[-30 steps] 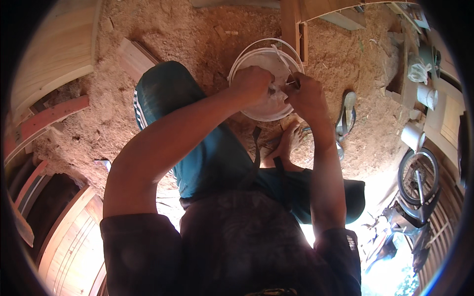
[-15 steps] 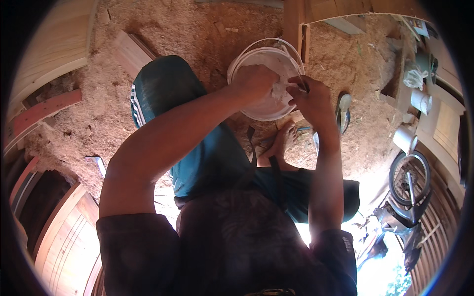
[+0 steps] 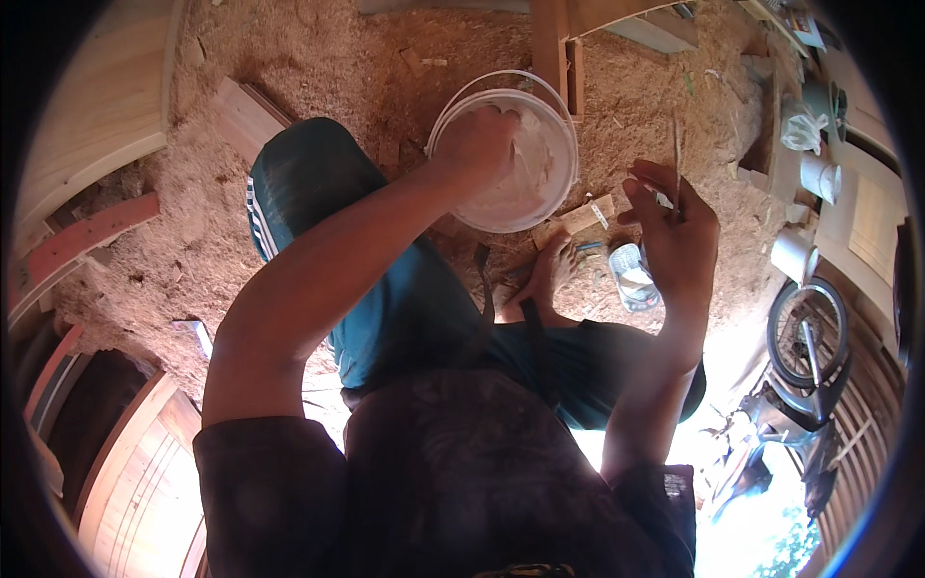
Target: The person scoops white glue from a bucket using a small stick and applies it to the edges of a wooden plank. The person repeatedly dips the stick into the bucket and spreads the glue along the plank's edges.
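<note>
Floor [image 3: 222,183]: brown, covered in what looks like sawdust; wooden panel [image 3: 106,87] upper left of frame, wheel [image 3: 807,332] at right.
Bucket [image 3: 571,178]: white, upper centre of frame, mouth up, handle [image 3: 515,74] arcing past the far side.
Paste [image 3: 535,154]: off-white, inside the bucket, smeared unevenly.
Left grip [image 3: 477,144]: over the bucket mouth, left part of it. Fingers mostly hidden by the hand itself; can't tell if closed on anything.
Right grip [image 3: 676,231]: right of the bucket, well apart from it; fingers pinching a thin tool [image 3: 676,159], end pointing up-frame. Exact kind unclear.
Near the foot: bare foot [image 3: 551,275] below the bucket, wood offcut [image 3: 586,216] between it and the bucket's lower right.
Handling tips: my read, work the paste in small amounts, wipe excess on the rim, keep the bucket from tipping. Keep tool and fingers off the floor; loose grit would likely spoil the paste.
</note>
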Available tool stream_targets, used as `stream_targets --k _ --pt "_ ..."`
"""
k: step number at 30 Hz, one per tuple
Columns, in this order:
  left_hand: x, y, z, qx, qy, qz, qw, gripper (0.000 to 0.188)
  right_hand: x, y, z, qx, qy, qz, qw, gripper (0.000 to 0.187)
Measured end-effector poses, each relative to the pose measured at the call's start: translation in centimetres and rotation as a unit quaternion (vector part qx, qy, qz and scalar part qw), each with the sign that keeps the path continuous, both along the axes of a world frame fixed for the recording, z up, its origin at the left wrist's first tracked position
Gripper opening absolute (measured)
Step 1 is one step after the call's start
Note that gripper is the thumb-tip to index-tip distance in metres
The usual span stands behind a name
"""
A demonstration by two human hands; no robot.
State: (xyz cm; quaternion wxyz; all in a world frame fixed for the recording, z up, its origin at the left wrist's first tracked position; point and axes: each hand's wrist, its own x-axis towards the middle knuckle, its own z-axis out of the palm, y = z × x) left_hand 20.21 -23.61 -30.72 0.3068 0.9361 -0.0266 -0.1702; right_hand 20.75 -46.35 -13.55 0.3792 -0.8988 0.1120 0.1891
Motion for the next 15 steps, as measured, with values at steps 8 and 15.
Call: stream_targets --k 8,15 --pt "0.3 0.0 -0.3 -0.04 0.07 -0.002 0.997 0.038 -0.1 -1.3 0.2 0.036 -0.025 -0.02 0.999 0.039" --pt "-1.3 -0.8 -1.3 -0.042 0.022 -0.082 0.996 0.051 -0.1 -1.8 0.3 0.044 -0.077 -0.026 0.996 0.033"
